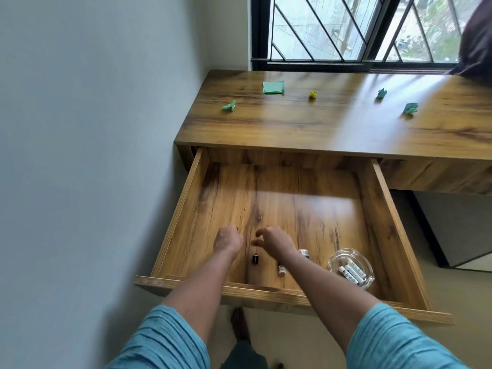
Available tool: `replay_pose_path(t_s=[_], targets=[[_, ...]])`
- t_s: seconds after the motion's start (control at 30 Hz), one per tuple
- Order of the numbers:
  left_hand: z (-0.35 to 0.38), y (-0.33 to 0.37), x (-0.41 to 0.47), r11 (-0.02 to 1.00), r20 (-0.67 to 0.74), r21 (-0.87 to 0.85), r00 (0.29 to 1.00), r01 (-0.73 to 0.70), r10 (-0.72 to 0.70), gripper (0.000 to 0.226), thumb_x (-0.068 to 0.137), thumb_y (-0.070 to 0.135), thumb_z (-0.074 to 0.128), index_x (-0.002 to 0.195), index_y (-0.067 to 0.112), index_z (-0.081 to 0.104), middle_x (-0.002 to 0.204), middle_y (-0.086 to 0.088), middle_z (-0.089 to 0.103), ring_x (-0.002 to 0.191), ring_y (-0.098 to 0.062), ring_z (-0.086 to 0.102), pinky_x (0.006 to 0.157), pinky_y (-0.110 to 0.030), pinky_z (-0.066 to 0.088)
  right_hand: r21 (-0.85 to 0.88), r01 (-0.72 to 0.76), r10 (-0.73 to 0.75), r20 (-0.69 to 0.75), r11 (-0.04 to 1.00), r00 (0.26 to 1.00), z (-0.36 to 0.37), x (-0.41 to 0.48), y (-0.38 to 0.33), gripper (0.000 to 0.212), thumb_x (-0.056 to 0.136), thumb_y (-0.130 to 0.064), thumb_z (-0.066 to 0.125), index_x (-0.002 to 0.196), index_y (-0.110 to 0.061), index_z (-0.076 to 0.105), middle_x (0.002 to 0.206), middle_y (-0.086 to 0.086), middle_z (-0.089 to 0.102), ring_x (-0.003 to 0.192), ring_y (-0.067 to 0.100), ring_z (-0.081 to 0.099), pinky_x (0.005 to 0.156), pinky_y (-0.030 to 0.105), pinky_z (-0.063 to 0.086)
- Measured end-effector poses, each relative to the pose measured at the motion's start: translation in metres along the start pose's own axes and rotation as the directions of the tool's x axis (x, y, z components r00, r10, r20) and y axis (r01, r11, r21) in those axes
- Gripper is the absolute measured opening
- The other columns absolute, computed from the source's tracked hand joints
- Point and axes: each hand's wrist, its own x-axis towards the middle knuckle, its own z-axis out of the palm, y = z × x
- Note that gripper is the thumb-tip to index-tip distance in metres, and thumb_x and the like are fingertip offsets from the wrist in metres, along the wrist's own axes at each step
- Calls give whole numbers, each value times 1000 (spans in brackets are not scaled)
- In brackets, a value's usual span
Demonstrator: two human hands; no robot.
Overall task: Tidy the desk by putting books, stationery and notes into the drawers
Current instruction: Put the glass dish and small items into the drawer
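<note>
The wooden desk (292, 126) has its left drawer (269, 292) pulled wide out. Both my hands are inside it, above the drawer floor near its front. My left hand (227, 239) is bent down at the wrist and its fingers are hidden. Loosely curled fingers on my right hand (271, 239) hold nothing. On the desktop lie a flat green note pad (273, 87), a crumpled green note (229, 106), a yellow paper ball (313, 94) and two crumpled teal notes (381, 93) (410, 108).
In the drawer lie a small black object (255, 259), a small white item (282, 270), another small item (304, 253) and a glass dish (351, 267) with white sticks. A wall stands close on the left. A window runs behind the desk.
</note>
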Motion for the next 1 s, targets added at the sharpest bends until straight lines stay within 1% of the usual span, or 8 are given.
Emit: replay_pose_path(t_s=[0.13, 0.23, 0.33, 0.47, 0.77, 0.87, 0.93, 1.0], targets=[[-27, 22, 30, 999, -79, -28, 996, -37, 34, 27, 98, 14, 46, 120, 10, 60, 109, -8, 64, 80, -15, 58, 63, -23, 47, 4, -63, 63, -195, 998, 979, -55, 35, 11, 22, 95, -28, 52, 103, -13, 65, 101, 6, 63, 78, 11, 59, 71, 21, 51], [-50, 46, 64, 993, -156, -44, 983, -108, 99, 27, 96, 14, 50, 121, 10, 61, 116, -8, 63, 96, -19, 62, 72, -22, 49, 21, -67, 70, -297, 998, 952, -103, 74, 11, 22, 96, -23, 52, 103, -8, 66, 103, 10, 59, 88, 22, 62, 71, 27, 49], [-74, 78, 110, 983, -219, -80, 965, -165, 144, 30, 97, 14, 48, 124, 10, 60, 121, -9, 62, 109, -22, 61, 84, -27, 51, 45, -109, 118, -342, 993, 932, -142, 124, 11, 27, 95, -23, 53, 113, -7, 65, 116, 13, 56, 105, 31, 58, 83, 35, 49], [-94, 119, 178, 969, -255, -83, 945, -233, 205, 34, 98, 16, 47, 130, 9, 56, 127, -10, 59, 116, -23, 57, 97, -31, 50, 32, -141, 144, -312, 990, 939, -175, 194, 16, 30, 96, -20, 52, 121, -7, 60, 128, 13, 49, 115, 36, 51, 94, 40, 44], [-106, 205, 348, 939, -227, 12, 914, -344, 337, 35, 97, 8, 39, 128, 7, 55, 130, -15, 56, 121, -28, 52, 101, -32, 40, -30, -207, 193, -251, 978, 948, -216, 349, 46, 44, 95, -25, 52, 136, -8, 45, 147, 17, 27, 132, 40, 33, 107, 42, 33], [-101, 231, 394, 940, -236, -49, 919, -337, 317, 39, 98, 8, 40, 136, 7, 47, 137, -16, 50, 126, -30, 47, 106, -33, 37, 120, -273, 295, -249, 954, 923, -223, 391, 63, 63, 88, -29, 62, 143, -12, 35, 152, 23, 15, 139, 39, 23, 114, 38, 23], [-97, 245, 419, 945, -259, -129, 930, -300, 260, 43, 98, 8, 36, 140, 8, 42, 141, -15, 47, 129, -30, 44, 107, -34, 35, 271, -298, 363, -231, 915, 903, -231, 416, 71, 73, 82, -17, 67, 146, -22, 32, 152, 23, 10, 141, 37, 17, 116, 35, 19], [-91, 258, 441, 947, -314, -170, 926, -273, 211, 45, 97, 6, 34, 142, 10, 40, 142, -13, 47, 130, -29, 44, 107, -34, 35, 323, -327, 396, -177, 888, 901, -243, 438, 76, 82, 80, -9, 63, 147, -37, 26, 152, 22, 3, 142, 38, 12, 117, 36, 16]])
